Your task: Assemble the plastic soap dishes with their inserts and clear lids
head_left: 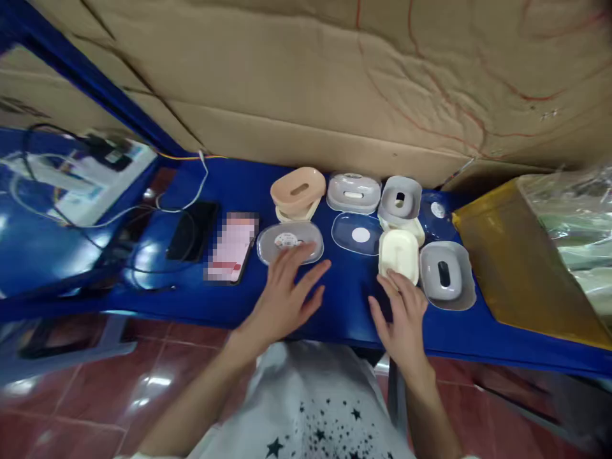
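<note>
My left hand (287, 293) lies flat and empty on the blue table (239, 296), its fingertips at the near edge of a clear lid (289, 241). My right hand (401, 312) is spread open, fingertips just touching the near end of a cream soap dish (399, 254). Behind stand a peach dish (297, 189), a grey lidded dish (354, 192), a grey tray with a hole (400, 200) and a second clear lid (359, 233). A grey dish (447, 275) sits to the right of my right hand.
Two phones (194, 231) (232, 247) lie left of the dishes, with white and black cables. A cardboard wall (335, 83) backs the table. A box with plastic bags (545, 255) fills the right end. Red floor tiles lie below.
</note>
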### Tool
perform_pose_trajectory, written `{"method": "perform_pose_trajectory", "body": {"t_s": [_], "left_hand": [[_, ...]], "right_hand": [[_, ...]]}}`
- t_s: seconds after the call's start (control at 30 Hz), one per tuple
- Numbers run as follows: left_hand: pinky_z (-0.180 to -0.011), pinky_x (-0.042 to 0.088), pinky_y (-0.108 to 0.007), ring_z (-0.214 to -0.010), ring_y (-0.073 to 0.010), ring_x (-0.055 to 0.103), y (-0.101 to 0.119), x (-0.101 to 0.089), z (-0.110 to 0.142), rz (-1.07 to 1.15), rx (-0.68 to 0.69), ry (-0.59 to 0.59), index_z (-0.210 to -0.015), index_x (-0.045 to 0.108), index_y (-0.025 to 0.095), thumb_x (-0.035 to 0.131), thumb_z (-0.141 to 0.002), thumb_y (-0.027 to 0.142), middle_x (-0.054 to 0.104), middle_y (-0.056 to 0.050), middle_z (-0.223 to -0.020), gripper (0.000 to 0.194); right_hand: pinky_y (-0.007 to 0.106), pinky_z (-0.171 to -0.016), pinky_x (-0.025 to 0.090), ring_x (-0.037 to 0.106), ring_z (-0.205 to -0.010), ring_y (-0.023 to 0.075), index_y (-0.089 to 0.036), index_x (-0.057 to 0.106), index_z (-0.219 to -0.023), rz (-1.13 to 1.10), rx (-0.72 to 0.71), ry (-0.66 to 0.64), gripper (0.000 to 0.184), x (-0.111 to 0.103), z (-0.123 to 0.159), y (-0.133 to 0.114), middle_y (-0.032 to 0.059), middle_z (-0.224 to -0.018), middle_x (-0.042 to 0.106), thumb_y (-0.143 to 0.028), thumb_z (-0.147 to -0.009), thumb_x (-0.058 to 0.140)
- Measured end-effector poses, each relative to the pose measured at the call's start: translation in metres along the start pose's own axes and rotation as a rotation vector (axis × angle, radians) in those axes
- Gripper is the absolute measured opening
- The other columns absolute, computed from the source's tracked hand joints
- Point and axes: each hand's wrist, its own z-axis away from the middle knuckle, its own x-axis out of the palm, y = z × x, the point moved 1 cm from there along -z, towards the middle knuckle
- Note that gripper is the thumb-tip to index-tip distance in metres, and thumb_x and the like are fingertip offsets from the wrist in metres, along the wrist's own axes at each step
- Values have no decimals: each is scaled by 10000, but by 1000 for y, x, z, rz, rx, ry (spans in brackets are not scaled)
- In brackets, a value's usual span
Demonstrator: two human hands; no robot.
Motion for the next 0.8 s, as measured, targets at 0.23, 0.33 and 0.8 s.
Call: {"method": "perform_pose_trajectory", "body": {"t_s": [0.23, 0.33, 0.8], "left_hand": [[-1255, 440, -555, -1477, -317, 536, 39, 25, -9, 138, 147, -117, -1461, 576, 204, 588, -1069, 200, 552, -168, -1589, 393], [-1242, 464, -563, -1473, -322, 540, 39, 31, -7, 168, 156, -186, -1483, 568, 215, 576, -1076, 201, 545, -164, -1592, 408], [-1281, 402, -602, -1569, -342, 447, 14, 36, 19, 234, 102, -391, -1580, 476, 240, 676, -1059, 304, 459, -165, -1691, 562]], "right_hand": [[475, -1136, 370, 697, -1233, 269, -229, 617, -1436, 18, -9, -55, 355, 0, 10, -4, 103, -1351, 752, -187, -1084, 586], [470, -1145, 354, 723, -1165, 235, -252, 644, -1385, -63, -10, -72, 369, -5, 23, -9, 61, -1280, 785, -92, -1069, 543], [676, -1188, 401, 484, -1490, 453, -200, 462, -1645, 81, 401, 346, 864, -43, 20, 69, 241, -1574, 544, -580, -936, 777]]}}
